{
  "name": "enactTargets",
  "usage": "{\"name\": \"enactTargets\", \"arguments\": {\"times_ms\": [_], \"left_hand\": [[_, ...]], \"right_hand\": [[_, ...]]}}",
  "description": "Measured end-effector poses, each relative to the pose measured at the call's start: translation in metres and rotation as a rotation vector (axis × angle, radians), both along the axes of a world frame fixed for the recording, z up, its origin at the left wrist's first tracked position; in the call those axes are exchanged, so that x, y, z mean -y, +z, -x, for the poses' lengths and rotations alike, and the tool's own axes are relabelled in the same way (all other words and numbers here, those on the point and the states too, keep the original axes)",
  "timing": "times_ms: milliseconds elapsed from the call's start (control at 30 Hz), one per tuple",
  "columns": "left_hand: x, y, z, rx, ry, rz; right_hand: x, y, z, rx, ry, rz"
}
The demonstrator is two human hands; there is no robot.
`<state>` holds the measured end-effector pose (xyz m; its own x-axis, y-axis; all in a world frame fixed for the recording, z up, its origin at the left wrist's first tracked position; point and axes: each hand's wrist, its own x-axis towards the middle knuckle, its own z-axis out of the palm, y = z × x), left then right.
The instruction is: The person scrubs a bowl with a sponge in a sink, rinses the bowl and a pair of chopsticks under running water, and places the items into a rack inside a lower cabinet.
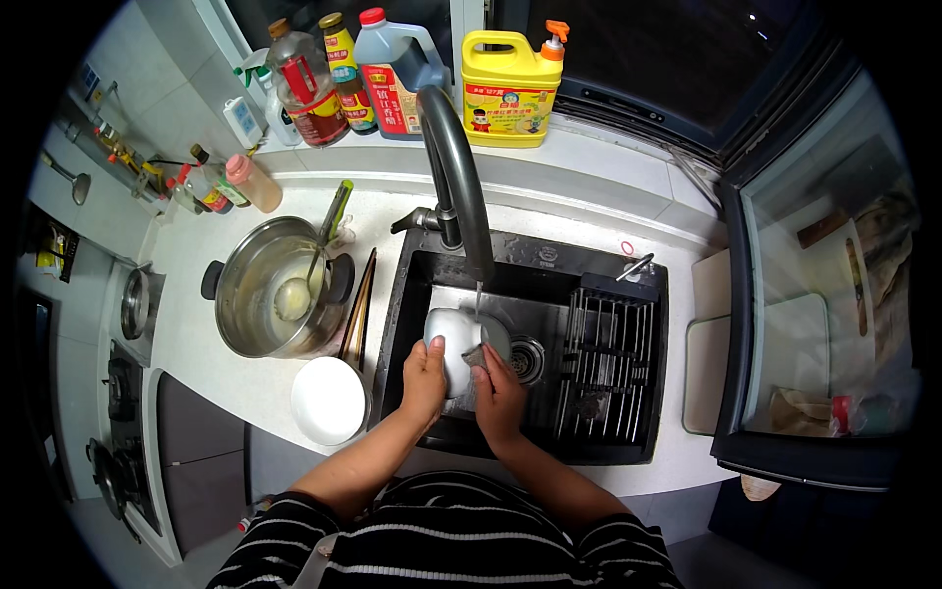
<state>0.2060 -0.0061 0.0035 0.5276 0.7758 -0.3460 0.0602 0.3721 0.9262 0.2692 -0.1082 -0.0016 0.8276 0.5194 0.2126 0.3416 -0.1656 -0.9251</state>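
Observation:
Over the black sink (422,270), my left hand (424,381) grips the left side of a white bowl (449,329), thumb lying on its surface. The bowl is tilted, and a thin stream of water from the dark curved faucet (461,167) runs down onto it. Against the bowl's right part, my right hand (498,395) is closed on a small grey scrubbing pad (475,355). My fingers hide part of the pad and of the bowl's lower edge. Behind the bowl, the round drain (527,359) shows at the sink bottom.
A black drying rack (608,358) fills the sink's right side. Left of the sink stand a steel pot (235,319) with a ladle (294,294), chopsticks (361,309) and stacked white bowls (329,401). A yellow pump jug (510,93) and several bottles line the sill; an open window (814,294) juts in right.

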Motion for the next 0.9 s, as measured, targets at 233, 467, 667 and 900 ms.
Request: {"name": "enactTargets", "arguments": {"times_ms": [233, 467, 667, 900], "left_hand": [[0.003, 0.003, 0.002, -0.136, -0.165, -0.595], [-0.008, 0.032, 0.005, -0.030, -0.100, 0.435], [-0.015, 0.044, -0.018, -0.051, 0.350, 0.833], [-0.006, 0.003, -0.010, -0.072, 0.094, 0.652]], "right_hand": [[-0.019, 0.033, -0.028, 0.345, 0.288, 0.107], [-0.010, -0.023, -0.083, -1.099, 0.453, -0.167], [0.010, -0.048, -0.034, -0.747, 0.020, -0.188], [-0.005, 0.017, -0.008, 0.413, 0.236, 0.230]]}}
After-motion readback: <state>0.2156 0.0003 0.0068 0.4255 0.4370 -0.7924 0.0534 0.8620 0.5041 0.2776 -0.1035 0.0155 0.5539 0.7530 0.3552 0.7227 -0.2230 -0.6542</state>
